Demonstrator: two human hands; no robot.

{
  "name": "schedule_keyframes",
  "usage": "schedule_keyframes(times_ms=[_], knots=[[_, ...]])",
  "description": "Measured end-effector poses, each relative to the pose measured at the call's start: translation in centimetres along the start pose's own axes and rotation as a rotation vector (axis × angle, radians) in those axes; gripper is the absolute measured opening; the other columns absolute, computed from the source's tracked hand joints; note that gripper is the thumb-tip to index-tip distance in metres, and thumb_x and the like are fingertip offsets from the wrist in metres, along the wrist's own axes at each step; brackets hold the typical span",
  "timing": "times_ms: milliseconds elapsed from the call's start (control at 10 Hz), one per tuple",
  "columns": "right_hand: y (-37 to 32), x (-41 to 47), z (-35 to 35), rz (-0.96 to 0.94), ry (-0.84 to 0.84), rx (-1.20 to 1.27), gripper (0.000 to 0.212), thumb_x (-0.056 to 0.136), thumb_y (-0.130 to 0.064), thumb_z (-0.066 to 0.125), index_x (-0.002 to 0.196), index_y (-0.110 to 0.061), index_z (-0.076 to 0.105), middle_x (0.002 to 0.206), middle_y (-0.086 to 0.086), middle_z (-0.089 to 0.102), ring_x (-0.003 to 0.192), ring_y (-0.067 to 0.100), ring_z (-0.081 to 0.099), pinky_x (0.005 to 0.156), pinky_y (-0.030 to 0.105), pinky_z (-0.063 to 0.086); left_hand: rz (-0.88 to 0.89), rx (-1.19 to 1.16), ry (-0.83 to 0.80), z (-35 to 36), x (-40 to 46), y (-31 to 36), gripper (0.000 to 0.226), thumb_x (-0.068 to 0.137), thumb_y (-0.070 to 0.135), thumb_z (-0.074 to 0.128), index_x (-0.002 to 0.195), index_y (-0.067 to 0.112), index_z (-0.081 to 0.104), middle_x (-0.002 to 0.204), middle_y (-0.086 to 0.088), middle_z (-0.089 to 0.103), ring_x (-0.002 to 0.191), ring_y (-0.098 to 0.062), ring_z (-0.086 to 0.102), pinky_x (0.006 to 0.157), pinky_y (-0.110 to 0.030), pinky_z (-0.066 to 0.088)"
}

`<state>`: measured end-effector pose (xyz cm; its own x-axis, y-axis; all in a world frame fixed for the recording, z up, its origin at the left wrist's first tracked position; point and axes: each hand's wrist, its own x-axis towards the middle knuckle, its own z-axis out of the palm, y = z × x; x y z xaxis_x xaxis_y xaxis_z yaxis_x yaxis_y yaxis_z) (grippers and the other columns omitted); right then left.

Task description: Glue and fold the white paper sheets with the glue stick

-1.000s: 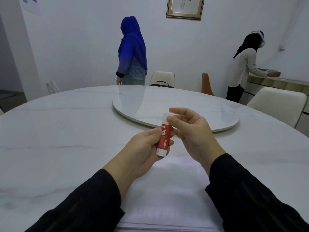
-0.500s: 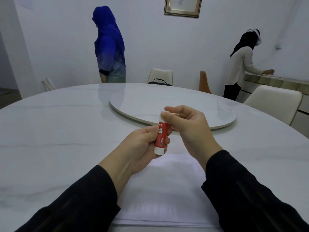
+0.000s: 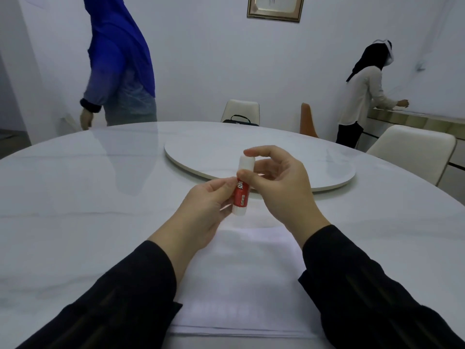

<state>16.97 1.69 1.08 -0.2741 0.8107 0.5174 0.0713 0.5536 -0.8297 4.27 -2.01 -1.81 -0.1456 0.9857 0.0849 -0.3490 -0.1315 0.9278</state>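
White walls enclose a room filled mostly by a large round marble-look table (image 3: pixel 63 197), with a raised turntable disc (image 3: pixel 206 149) at its centre. Above the near part of the table, the person wearing the camera holds a red-and-white glue stick (image 3: pixel 242 189) upright between both hands, with black sleeves (image 3: pixel 377 285) covering both forearms. The left hand (image 3: pixel 201 212) grips the red lower body of the stick, with the thumb and curled fingers wrapped round it. The right hand (image 3: pixel 279 187) pinches the stick near where the white cap meets the red label, thumb on the near side and forefinger arched over the top of the cap, while its other fingers curl loosely behind. The cap sits on the stick. Beneath the hands, a stack of white paper sheets (image 3: pixel 241 285) lies flat on the table close to its near edge, partly covered by the forearms. At the far left of the table stands a person in a blue head covering (image 3: pixel 120 61). At the right, a person in a cream top (image 3: pixel 362 96) leans over a sideboard (image 3: pixel 415 119) along the wall. A cream chair (image 3: pixel 241 109) stands behind the table with a black bag (image 3: pixel 240 120) on it, an orange chair (image 3: pixel 307 119) beside it, and another cream chair (image 3: pixel 412 149) nearer on the right. A framed picture (image 3: pixel 275 8) hangs on the back wall.
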Motion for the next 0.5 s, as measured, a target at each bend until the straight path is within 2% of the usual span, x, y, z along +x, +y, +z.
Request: schedule_keyframes(times_ms=[100, 200, 300, 400, 500], knots=[[1.3, 0.1, 0.3, 0.026, 0.047, -0.047, 0.035, 0.076, -0.009, 0.076, 0.103, -0.030, 0.067, 0.085, 0.002, 0.068, 0.077, 0.018, 0.069, 0.077, 0.033, 0.058, 0.030, 0.175, 0.206, -0.8, 0.6, -0.5, 0.021, 0.093, 0.024, 0.054, 0.105, 0.012, 0.066, 0.097, 0.000, 0.071, 0.090, -0.012, 0.065, 0.081, -0.026, 0.049], [2.5, 0.0, 0.8, 0.074, 0.017, -0.103, 0.044, 0.072, -0.012, 0.080, 0.106, -0.034, 0.063, 0.087, 0.003, 0.067, 0.077, 0.017, 0.068, 0.075, 0.028, 0.058, 0.078, 0.273, 0.403, -1.4, 1.1, -0.7, 0.015, 0.094, 0.023, 0.054, 0.100, 0.013, 0.064, 0.089, 0.002, 0.064, 0.075, -0.012, 0.057, 0.076, -0.025, 0.048], [3.3, 0.4, 1.0, 0.111, -0.008, -0.129, 0.045, 0.069, -0.014, 0.082, 0.103, -0.033, 0.060, 0.087, -0.001, 0.065, 0.073, 0.010, 0.066, 0.071, 0.020, 0.056, 0.052, 0.269, 0.477, -2.2, 1.4, -0.6, 0.009, 0.093, 0.021, 0.055, 0.089, 0.016, 0.061, 0.084, 0.003, 0.059, 0.072, -0.012, 0.053, 0.078, -0.029, 0.047], [3.7, 0.1, 1.7, 0.103, -0.017, -0.154, 0.048, 0.066, -0.015, 0.084, 0.105, -0.028, 0.059, 0.083, -0.007, 0.061, 0.069, 0.004, 0.062, 0.071, 0.021, 0.054, 0.014, 0.270, 0.474, -2.5, 1.3, -0.8, 0.008, 0.092, 0.020, 0.055, 0.088, 0.015, 0.060, 0.084, 0.002, 0.058, 0.073, -0.013, 0.052, 0.076, -0.028, 0.044], [3.5, 0.0, 1.4, 0.107, 0.042, -0.118, 0.067, 0.065, -0.023, 0.085, 0.123, -0.027, 0.052, 0.100, -0.007, 0.060, 0.088, 0.003, 0.060, 0.076, 0.018, 0.050, 0.025, 0.278, 0.510, -3.0, 1.0, -0.1, 0.008, 0.091, 0.020, 0.056, 0.088, 0.014, 0.060, 0.085, 0.001, 0.057, 0.074, -0.014, 0.053, 0.077, -0.029, 0.044]])
